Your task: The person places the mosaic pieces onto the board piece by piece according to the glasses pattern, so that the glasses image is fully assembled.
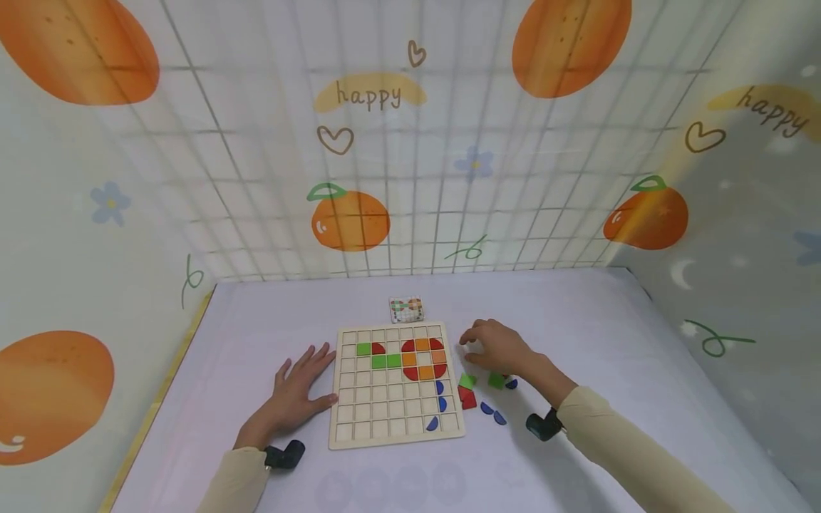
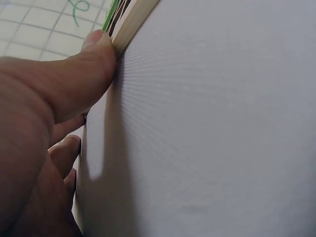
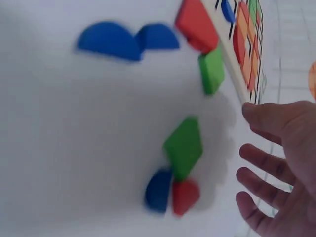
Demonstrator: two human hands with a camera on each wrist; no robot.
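Observation:
A wooden grid board (image 1: pixel 359 413) lies on the table. Green squares (image 1: pixel 379 362), a red quarter-round (image 1: pixel 378 348), a ring of orange squares (image 1: pixel 426 372) and red quarter-rounds, and blue half-rounds (image 1: pixel 442 404) sit in its cells. My left hand (image 1: pixel 296 388) lies spread at the board's left side, thumb against the edge. Off the upper right edge hovers my right hand (image 1: pixel 499 347), fingers loosely bent and nothing between them. Below it, the right wrist view shows a green square (image 3: pixel 184 148) beside a blue half-round (image 3: pixel 158 191) and a red piece (image 3: pixel 185 196).
A small pattern card (image 1: pixel 407 309) lies behind the board. By the board's right edge are a loose green square (image 1: pixel 467 381) and red pieces (image 1: pixel 467 398), with two blue half-rounds (image 1: pixel 493 413) nearer the front. A printed curtain (image 1: pixel 410 164) hangs behind the table.

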